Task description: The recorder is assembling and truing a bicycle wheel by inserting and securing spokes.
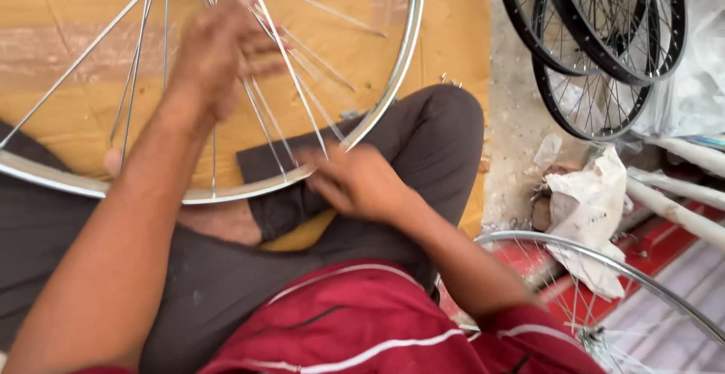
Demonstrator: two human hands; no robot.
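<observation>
A silver bicycle wheel rim (398,64) with thin loose spokes (294,87) rests across my lap, over brown cardboard. My left hand (219,49) is raised inside the wheel, blurred, its fingers among the spokes near the middle. Lower down, my right hand (355,181) sits at the near edge of the rim, fingers closed around the spoke ends there. Whether the left hand actually grips a spoke is too blurred to tell.
Black-tyred wheels (596,34) lean at the top right. Another silver rim (604,257) lies at the lower right beside a crumpled white bag (589,200) and white tubes (680,208). Brown cardboard (68,27) covers the floor under the wheel.
</observation>
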